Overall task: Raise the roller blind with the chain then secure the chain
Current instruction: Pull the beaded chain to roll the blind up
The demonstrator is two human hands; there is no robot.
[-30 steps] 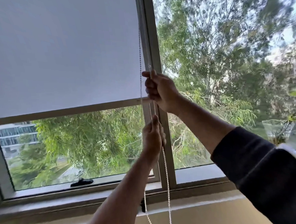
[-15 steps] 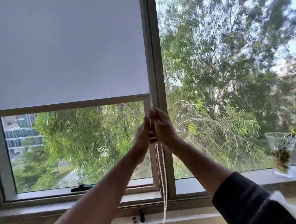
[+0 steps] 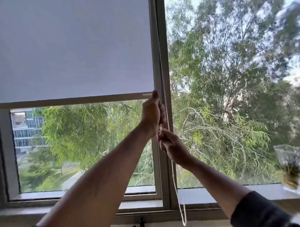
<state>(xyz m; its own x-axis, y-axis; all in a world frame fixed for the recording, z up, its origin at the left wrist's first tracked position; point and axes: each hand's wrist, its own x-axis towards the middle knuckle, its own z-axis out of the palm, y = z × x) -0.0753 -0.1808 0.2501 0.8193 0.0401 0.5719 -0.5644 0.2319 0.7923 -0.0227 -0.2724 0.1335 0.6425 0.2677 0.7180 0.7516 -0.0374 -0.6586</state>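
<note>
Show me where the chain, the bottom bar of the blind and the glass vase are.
chain (image 3: 173,170), head view, strand below right hand.
bottom bar (image 3: 69,101), head view, middle.
glass vase (image 3: 289,161), head view, body.

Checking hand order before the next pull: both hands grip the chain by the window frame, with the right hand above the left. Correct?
Not quite. The head view shows the left hand above, near the blind's bottom bar, and the right hand below it. Both do grip the chain by the window frame.

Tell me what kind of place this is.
Probably an upper-floor room in a flat or office, at the window: a grey roller blind with bead chain, treetops and a neighbouring building outside, and a glass vase on the sill.
</note>
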